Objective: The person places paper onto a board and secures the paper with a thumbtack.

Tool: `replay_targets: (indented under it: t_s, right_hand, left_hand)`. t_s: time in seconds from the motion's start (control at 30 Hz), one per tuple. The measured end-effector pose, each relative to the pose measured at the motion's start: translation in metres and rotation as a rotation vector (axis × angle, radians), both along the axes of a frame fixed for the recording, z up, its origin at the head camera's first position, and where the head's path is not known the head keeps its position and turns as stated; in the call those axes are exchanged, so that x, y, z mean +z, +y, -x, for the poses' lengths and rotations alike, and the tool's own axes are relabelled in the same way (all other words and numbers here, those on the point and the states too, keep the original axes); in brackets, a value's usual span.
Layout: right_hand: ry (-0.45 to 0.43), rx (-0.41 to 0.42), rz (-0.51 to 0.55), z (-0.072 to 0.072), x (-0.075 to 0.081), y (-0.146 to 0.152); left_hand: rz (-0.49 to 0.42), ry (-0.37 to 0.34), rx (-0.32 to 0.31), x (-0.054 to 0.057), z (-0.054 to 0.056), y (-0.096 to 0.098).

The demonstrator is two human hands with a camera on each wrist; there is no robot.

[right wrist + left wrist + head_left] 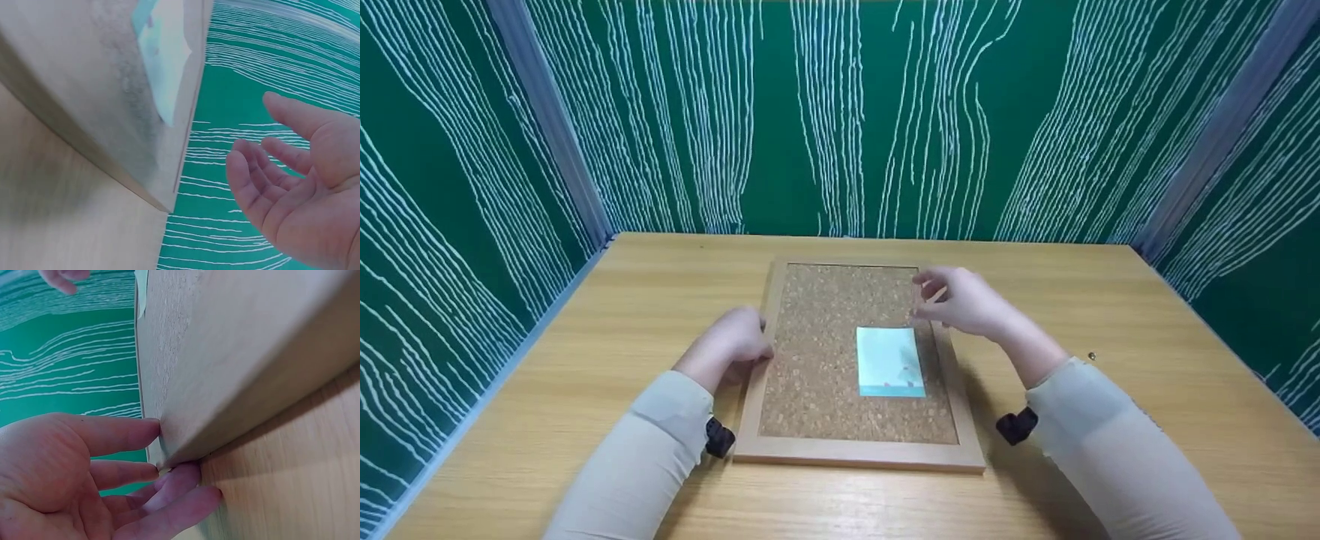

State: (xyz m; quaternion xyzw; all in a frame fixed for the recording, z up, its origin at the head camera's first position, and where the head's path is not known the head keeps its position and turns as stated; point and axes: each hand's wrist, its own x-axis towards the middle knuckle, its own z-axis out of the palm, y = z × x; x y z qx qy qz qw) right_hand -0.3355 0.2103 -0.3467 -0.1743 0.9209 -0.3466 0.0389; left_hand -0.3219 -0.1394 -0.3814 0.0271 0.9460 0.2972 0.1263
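A wood-framed cork board lies on the table, its long sides running away from me. On the right half of its cork is a pale mint sheet of paper with a darker strip along the near edge and small pinkish marks. My left hand grips the board's left frame edge. In the left wrist view its thumb presses the frame face while other fingers lie against the side and beneath. Above the board's right edge, beyond the paper, hovers my right hand, fingers loosely curled and holding nothing; the right wrist view shows its bare palm.
A tiny shiny object sits on the wooden table beside the right forearm. Green walls with white wavy lines enclose the table at the back and both sides. Each wrist carries a small black camera.
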Motion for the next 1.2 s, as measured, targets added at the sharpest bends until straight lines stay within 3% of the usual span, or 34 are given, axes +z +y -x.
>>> replay_targets:
  t_s: [0.23,0.4,0.6,0.93,1.2]
  right_hand:
    - [0.102,0.034,0.061,-0.004,0.013,0.007]
    - [0.164,0.06,0.11,-0.006,0.021,0.016]
    - [0.209,0.056,0.186,-0.011,0.028,0.028]
    - [0.325,0.029,0.253,-0.014,0.034,0.051]
    - [0.377,-0.028,0.244,-0.018,0.04,0.072]
  left_hand:
    - [0.082,0.091,-0.07,0.001,0.0,-0.001]
    - [0.071,0.064,-0.033,0.01,-0.003,0.0]
    - [0.044,0.137,-0.036,0.021,-0.002,0.01]
    - [-0.026,0.314,-0.187,0.025,0.001,0.033]
    - [-0.015,0.381,-0.299,0.026,-0.001,0.049]
